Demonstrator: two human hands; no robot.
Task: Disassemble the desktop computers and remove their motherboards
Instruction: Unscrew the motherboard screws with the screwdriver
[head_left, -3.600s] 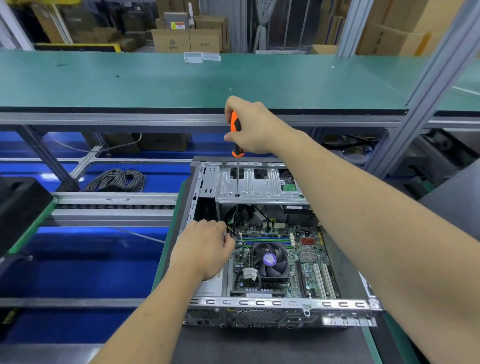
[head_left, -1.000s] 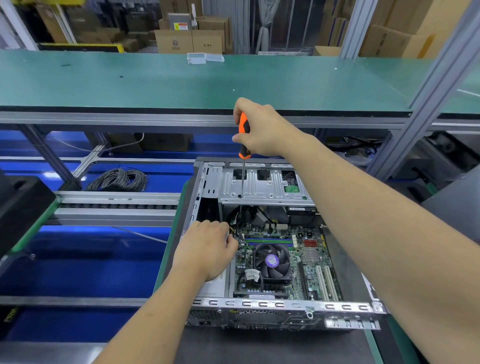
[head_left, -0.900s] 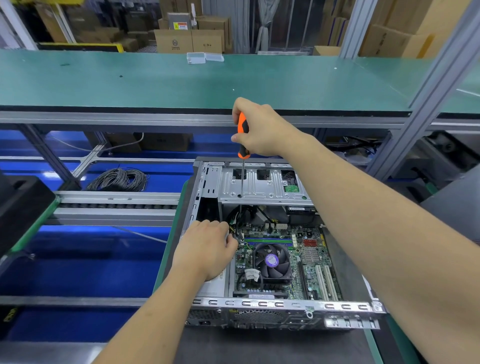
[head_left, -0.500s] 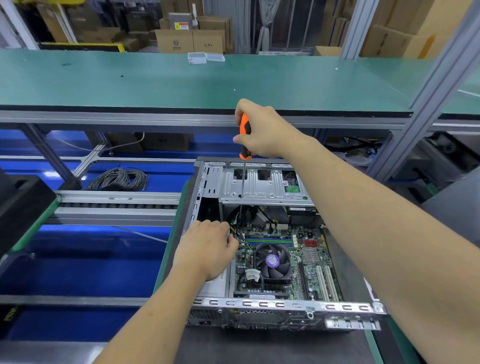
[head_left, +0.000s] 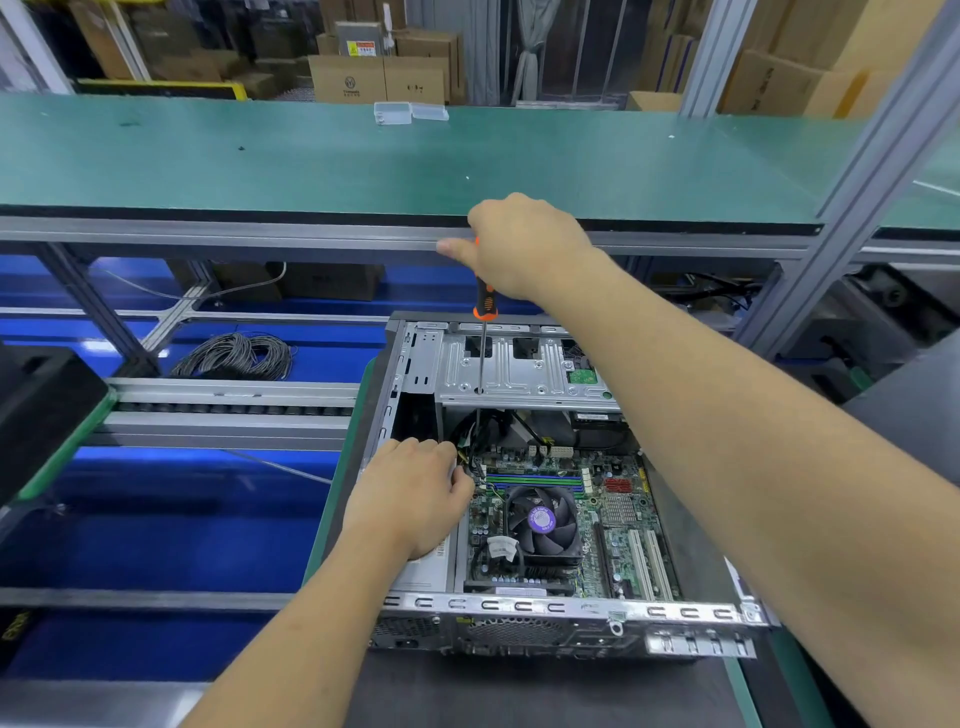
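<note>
An open desktop case (head_left: 524, 608) lies on its side in front of me. Inside it the green motherboard (head_left: 613, 519) carries a black CPU fan (head_left: 543, 522). My right hand (head_left: 524, 247) grips an orange-and-black screwdriver (head_left: 484, 301) held upright. Its long shaft passes down through a hole in the silver drive cage (head_left: 524, 371) toward the board's far left corner. My left hand (head_left: 415, 499) rests inside the case at the board's left edge, fingers curled near the cables; what they touch is hidden.
A green shelf (head_left: 363, 156) runs across above the case, with a clear plastic box (head_left: 410, 111) on it. A coil of grey cable (head_left: 236, 356) lies at the left on the blue surface. A black tray (head_left: 41, 410) sits at the far left. Cardboard boxes stand behind.
My right hand has shifted its grip on the screwdriver handle, with the thumb now sticking out to the left. The left hand and the case have stayed in place.
</note>
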